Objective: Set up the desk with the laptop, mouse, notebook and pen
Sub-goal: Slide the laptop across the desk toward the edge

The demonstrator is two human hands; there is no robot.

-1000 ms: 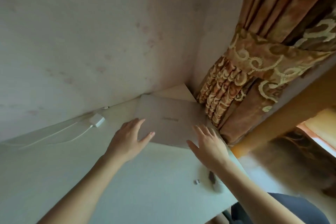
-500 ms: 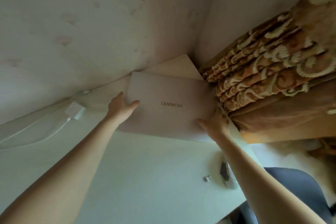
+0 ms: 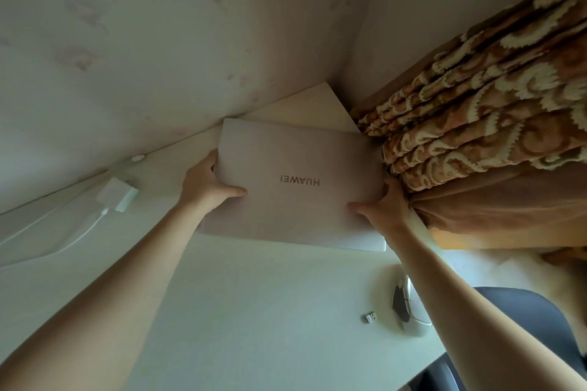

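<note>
A closed silver laptop (image 3: pixel 295 187) lies at the far right corner of the white desk (image 3: pixel 238 311), its logo upside down to me. My left hand (image 3: pixel 206 184) grips its left edge, thumb on the lid. My right hand (image 3: pixel 384 203) grips its right edge, next to the curtain. A white mouse (image 3: pixel 409 308) lies near the desk's right edge, partly behind my right forearm. A small USB dongle (image 3: pixel 370 317) sits just left of the mouse. No notebook or pen is in view.
A white charger brick (image 3: pixel 117 194) with its cable lies on the desk at the left, near the wall. A patterned brown curtain (image 3: pixel 476 143) hangs against the desk's right side. A dark chair (image 3: pixel 524 320) stands at the lower right.
Both hands went from resting flat on the lid to gripping the laptop's left and right edges. The laptop has come slightly nearer and looks a little raised at its front.
</note>
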